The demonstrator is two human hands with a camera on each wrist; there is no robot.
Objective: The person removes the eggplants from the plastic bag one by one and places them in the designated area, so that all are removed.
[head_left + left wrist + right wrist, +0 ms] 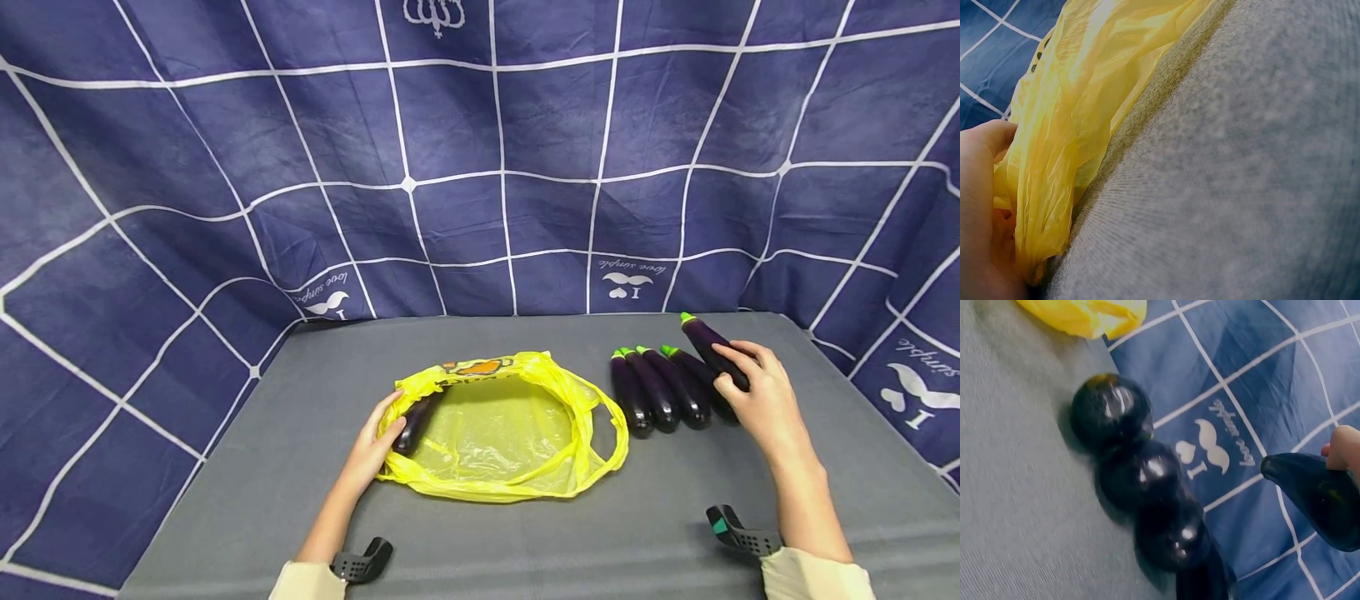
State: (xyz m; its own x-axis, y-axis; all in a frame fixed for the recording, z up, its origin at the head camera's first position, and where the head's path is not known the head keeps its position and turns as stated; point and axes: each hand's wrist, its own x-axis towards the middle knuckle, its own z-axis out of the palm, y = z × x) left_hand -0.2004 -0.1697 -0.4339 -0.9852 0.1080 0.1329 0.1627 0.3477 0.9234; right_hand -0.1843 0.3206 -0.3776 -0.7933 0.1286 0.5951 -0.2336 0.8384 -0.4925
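Pale sleeves (pixel 813 575) and dark wrist straps (pixel 750 540) lie nearest the camera. Left hand (pixel 369 450): fingers grip the rim of a yellow bag (pixel 480 490), mouth spread, with one eggplant (pixel 418 425) inside against its left wall. Right hand (pixel 763 396): fingers grip a second eggplant (pixel 708 340), raised at the right end of a row of four eggplants (pixel 656 400) on the grey desk (pixel 637 500).

The eggplants (pixel 656 392) are showing dark purple, with bright green tops (pixel 687 317). The plastic bag (pixel 495 425) is showing yellow, with an orange picture. The blue curtain (pixel 450 125) is wearing white lines and mustaches, and the table (pixel 300 433) is looking grey.
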